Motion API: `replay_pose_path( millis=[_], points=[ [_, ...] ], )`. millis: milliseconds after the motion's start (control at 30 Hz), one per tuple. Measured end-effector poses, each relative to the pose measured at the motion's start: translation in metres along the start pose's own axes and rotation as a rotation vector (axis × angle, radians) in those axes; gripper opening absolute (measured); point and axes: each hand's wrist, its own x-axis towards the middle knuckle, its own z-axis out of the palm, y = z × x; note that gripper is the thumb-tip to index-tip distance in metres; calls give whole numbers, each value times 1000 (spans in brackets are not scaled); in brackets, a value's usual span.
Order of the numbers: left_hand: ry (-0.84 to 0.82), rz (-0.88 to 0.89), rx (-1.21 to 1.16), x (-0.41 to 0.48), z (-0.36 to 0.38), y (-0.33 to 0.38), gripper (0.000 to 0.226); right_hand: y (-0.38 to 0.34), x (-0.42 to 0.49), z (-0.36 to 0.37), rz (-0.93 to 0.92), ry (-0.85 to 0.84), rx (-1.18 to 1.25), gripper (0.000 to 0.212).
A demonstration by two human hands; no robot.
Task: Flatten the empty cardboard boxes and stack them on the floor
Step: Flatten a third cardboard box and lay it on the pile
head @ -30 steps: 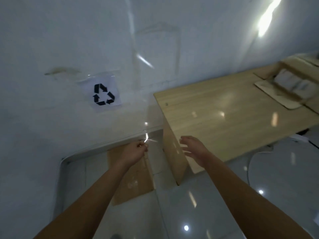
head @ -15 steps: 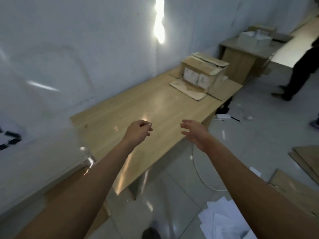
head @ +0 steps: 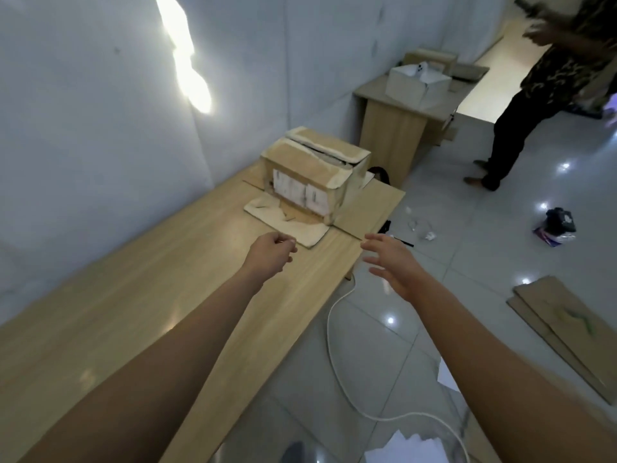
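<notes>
Partly done, by the look of it. Already flat and stacked on the floor [head: 467, 228] at the right: brown cardboard sheets [head: 567, 329], one over another, well apart from the table [head: 167, 295]. Still standing at the far end of that table: one cardboard box [head: 314, 172], upright, top flaps roughly closed with a dark gap between them, white labels on the near face, one flap [head: 287, 222] spread flat on the tabletop in front. Further back on a smaller desk [head: 394, 121]: a white box [head: 417, 83], open at the top, contents too small to tell, so unclear whether part of the job. Left hand [head: 272, 253] out over the tabletop, curled into a loose fist, nothing visibly held, just short of the spread flap. Right hand [head: 392, 265] out past the table edge, fingers spread wide, empty. Probably reaching for the standing box next. Left to do, as a judgement: collapse that box, carry it to the pile on the floor. Also around: a white cable [head: 337, 345] looping over the tiles, loose paper [head: 407, 449] underfoot, a bystander [head: 541, 95] at the far right.
</notes>
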Motion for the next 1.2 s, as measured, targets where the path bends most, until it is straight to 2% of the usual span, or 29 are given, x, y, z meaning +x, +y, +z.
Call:
replay_pose_path(
  millis=[267,433,633,800,933,1033,1133,1200],
  points=[
    [14,35,46,126,61,79,21,-55,140,-55,-57,12,-60,38],
    [179,27,66,215,92,107,23,-96,256,-72,-181,-64,-164,37],
    [333,-135,33,272,129,123,29,-127,353,-85,-200,-262,-364,43],
    [407,-205,43,301,134,132,33,-146,405,-66,-288,-308,-491,45],
    [372,-184,188,329,132,128,47,-146,430,-46,-436,-263,-758,54],
    [252,-166,428,353,139,118,56,-140,448,-39,-556,-198,-1038,73],
    [184,-215,621,370,155,109,68,-140,467,-35,-523,-286,-1220,93],
    [208,-237,638,374,166,103,70,-139,475,-33,-497,-347,-1286,104]
  ],
)
